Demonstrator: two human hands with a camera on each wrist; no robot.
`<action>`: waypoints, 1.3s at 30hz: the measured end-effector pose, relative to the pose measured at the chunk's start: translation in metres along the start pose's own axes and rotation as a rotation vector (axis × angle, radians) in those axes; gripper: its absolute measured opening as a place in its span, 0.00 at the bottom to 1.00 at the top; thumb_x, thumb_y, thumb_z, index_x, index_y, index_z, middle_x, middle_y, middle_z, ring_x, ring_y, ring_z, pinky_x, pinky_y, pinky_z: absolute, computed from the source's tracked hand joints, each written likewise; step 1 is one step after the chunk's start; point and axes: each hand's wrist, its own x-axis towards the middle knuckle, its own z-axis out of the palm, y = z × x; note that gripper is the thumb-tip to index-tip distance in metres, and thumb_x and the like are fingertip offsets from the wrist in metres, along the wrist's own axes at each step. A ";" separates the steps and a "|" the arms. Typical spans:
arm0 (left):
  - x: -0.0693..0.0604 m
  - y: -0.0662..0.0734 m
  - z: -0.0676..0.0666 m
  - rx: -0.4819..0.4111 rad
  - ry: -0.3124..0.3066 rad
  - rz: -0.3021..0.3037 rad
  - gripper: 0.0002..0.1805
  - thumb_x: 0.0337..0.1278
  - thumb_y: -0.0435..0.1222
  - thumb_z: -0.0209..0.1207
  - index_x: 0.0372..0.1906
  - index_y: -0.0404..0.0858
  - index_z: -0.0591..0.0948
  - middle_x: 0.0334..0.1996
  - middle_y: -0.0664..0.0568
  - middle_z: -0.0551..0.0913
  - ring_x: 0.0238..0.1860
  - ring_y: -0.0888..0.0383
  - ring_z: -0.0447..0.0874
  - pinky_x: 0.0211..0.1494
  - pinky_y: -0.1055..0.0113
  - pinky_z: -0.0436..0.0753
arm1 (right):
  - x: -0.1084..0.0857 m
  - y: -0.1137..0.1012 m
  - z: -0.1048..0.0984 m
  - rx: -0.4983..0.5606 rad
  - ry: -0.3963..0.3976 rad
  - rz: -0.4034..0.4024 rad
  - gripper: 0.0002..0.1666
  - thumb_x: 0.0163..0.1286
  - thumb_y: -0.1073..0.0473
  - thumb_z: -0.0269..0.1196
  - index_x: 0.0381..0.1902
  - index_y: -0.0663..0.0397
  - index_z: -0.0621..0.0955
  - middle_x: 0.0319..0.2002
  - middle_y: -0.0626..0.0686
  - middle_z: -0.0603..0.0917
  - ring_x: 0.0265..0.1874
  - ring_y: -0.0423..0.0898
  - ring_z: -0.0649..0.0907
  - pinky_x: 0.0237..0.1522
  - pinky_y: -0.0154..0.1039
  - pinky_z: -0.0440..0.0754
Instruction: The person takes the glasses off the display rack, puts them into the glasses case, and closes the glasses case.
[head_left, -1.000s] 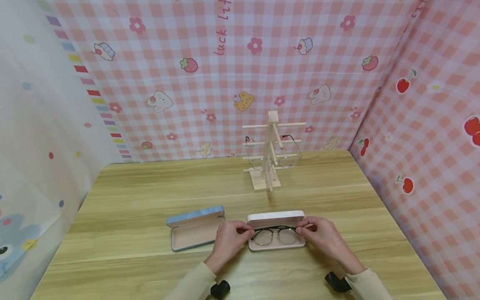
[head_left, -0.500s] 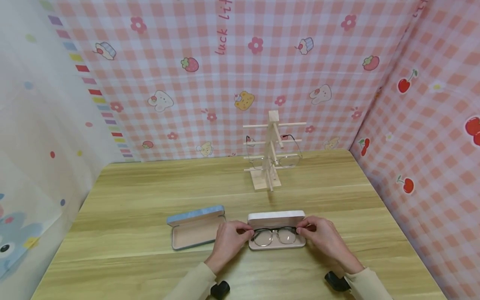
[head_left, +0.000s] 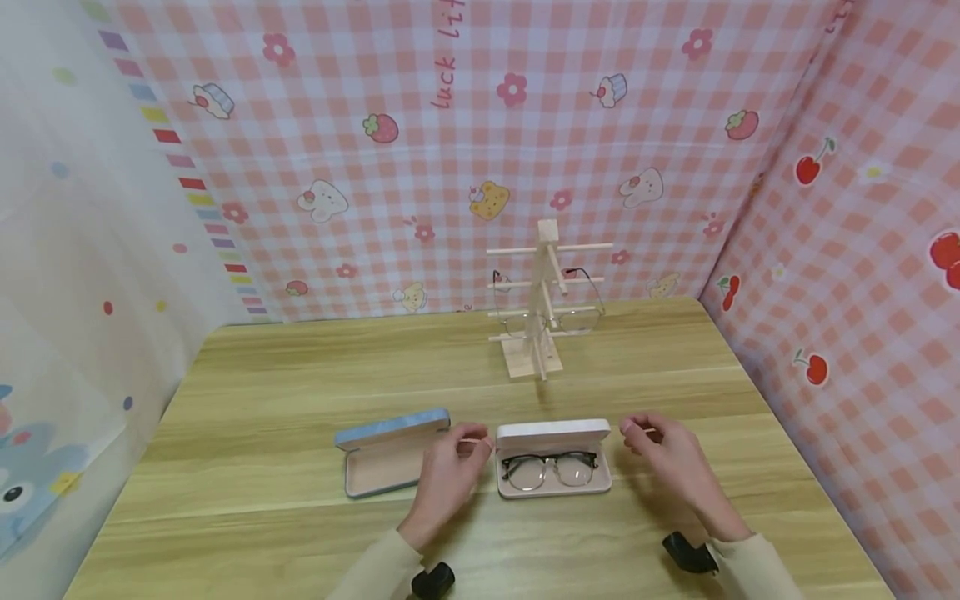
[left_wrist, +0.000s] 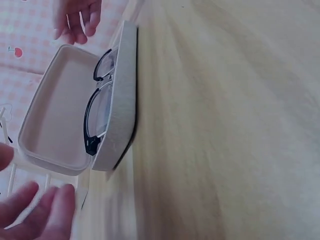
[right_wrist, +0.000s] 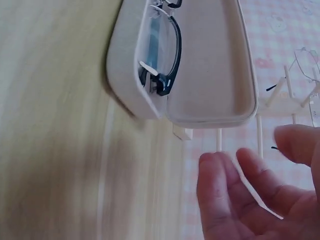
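Black-rimmed glasses (head_left: 558, 471) lie in the white case (head_left: 555, 493), whose lid stands raised; the wrist views show the frame resting in the lower half. Just left of that case is my left hand (head_left: 450, 471), its fingers loosely bent around nothing. My right hand (head_left: 671, 462) is off the case's right side and holds nothing. In the left wrist view the fingers (left_wrist: 57, 210) are apart from the case (left_wrist: 122, 110). The right wrist view shows relaxed fingers (right_wrist: 215, 190) near the lid (right_wrist: 215, 65), not touching it.
A blue case (head_left: 390, 429) with its lid up lies to the left, partly behind my left hand. Toward the back stands a wooden rack (head_left: 547, 283) holding thin-framed glasses (head_left: 579, 321). Patterned cloth (head_left: 420, 167) hangs behind and beside the wooden table.
Both hands have let go of the black-rimmed glasses and moved apart, left hand to the left and right hand to the right. The glasses sit in the white case.
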 end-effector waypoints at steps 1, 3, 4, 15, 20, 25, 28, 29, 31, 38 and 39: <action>0.001 0.000 0.000 -0.006 -0.021 -0.011 0.17 0.72 0.40 0.62 0.56 0.31 0.84 0.48 0.43 0.88 0.46 0.50 0.89 0.50 0.61 0.88 | 0.001 0.000 0.001 0.022 -0.011 -0.008 0.23 0.80 0.50 0.60 0.55 0.67 0.82 0.47 0.61 0.87 0.43 0.52 0.88 0.42 0.38 0.88; 0.003 0.001 0.001 -0.001 -0.072 -0.032 0.24 0.75 0.45 0.59 0.62 0.31 0.80 0.53 0.40 0.86 0.51 0.46 0.88 0.55 0.55 0.87 | 0.004 -0.001 0.004 0.049 -0.057 -0.019 0.26 0.82 0.49 0.57 0.59 0.68 0.80 0.49 0.64 0.86 0.44 0.54 0.88 0.44 0.40 0.89; 0.004 0.001 0.001 0.006 -0.096 -0.041 0.27 0.76 0.48 0.57 0.65 0.31 0.78 0.55 0.39 0.85 0.53 0.45 0.87 0.58 0.52 0.86 | 0.005 -0.001 0.005 0.068 -0.094 -0.021 0.28 0.82 0.48 0.56 0.62 0.69 0.79 0.51 0.66 0.85 0.45 0.56 0.88 0.45 0.42 0.89; 0.016 0.000 0.009 0.048 -0.232 -0.082 0.33 0.75 0.59 0.53 0.64 0.36 0.81 0.55 0.39 0.86 0.57 0.43 0.84 0.60 0.46 0.83 | 0.014 0.002 0.018 0.150 -0.271 0.046 0.35 0.82 0.43 0.54 0.71 0.68 0.72 0.61 0.72 0.79 0.54 0.61 0.84 0.49 0.48 0.89; 0.017 0.000 0.008 -0.112 -0.266 -0.159 0.30 0.73 0.55 0.59 0.62 0.33 0.81 0.54 0.38 0.85 0.55 0.45 0.84 0.57 0.52 0.86 | 0.018 0.005 0.016 0.271 -0.359 0.045 0.32 0.83 0.47 0.55 0.70 0.67 0.71 0.63 0.71 0.75 0.62 0.64 0.78 0.48 0.48 0.89; 0.016 0.001 0.006 -0.264 -0.282 -0.236 0.29 0.71 0.49 0.64 0.62 0.29 0.80 0.52 0.38 0.85 0.54 0.45 0.84 0.53 0.54 0.88 | 0.024 0.009 0.010 0.334 -0.464 0.033 0.31 0.83 0.49 0.55 0.71 0.68 0.70 0.65 0.73 0.73 0.65 0.67 0.75 0.50 0.52 0.88; 0.016 0.002 0.005 -0.298 -0.279 -0.268 0.29 0.69 0.47 0.66 0.61 0.27 0.79 0.50 0.39 0.84 0.53 0.47 0.84 0.53 0.54 0.88 | 0.028 0.011 0.008 0.348 -0.515 0.030 0.31 0.83 0.50 0.56 0.71 0.67 0.71 0.66 0.72 0.73 0.65 0.66 0.75 0.52 0.53 0.88; 0.016 0.003 0.004 -0.307 -0.279 -0.279 0.29 0.69 0.47 0.66 0.61 0.27 0.79 0.50 0.40 0.84 0.52 0.48 0.84 0.53 0.53 0.88 | 0.029 0.012 0.008 0.352 -0.529 0.030 0.31 0.82 0.50 0.57 0.71 0.67 0.71 0.66 0.71 0.73 0.65 0.66 0.75 0.52 0.53 0.88; 0.016 0.002 0.004 -0.328 -0.280 -0.297 0.28 0.67 0.45 0.68 0.61 0.27 0.79 0.49 0.41 0.84 0.50 0.50 0.84 0.53 0.53 0.88 | 0.031 0.013 0.007 0.355 -0.544 0.025 0.30 0.82 0.51 0.58 0.70 0.67 0.72 0.65 0.71 0.74 0.65 0.64 0.76 0.52 0.53 0.88; 0.017 0.000 0.005 -0.335 -0.300 -0.311 0.25 0.61 0.39 0.71 0.58 0.29 0.82 0.48 0.44 0.85 0.48 0.54 0.84 0.52 0.57 0.88 | 0.032 0.017 0.004 0.358 -0.575 -0.027 0.29 0.79 0.56 0.61 0.67 0.72 0.73 0.60 0.67 0.77 0.56 0.58 0.81 0.51 0.50 0.88; 0.016 -0.001 0.005 -0.324 -0.300 -0.306 0.24 0.60 0.38 0.72 0.57 0.29 0.82 0.48 0.44 0.85 0.48 0.54 0.83 0.52 0.58 0.88 | 0.032 0.018 0.004 0.355 -0.581 -0.041 0.29 0.79 0.56 0.62 0.67 0.72 0.73 0.60 0.67 0.78 0.55 0.57 0.81 0.51 0.49 0.88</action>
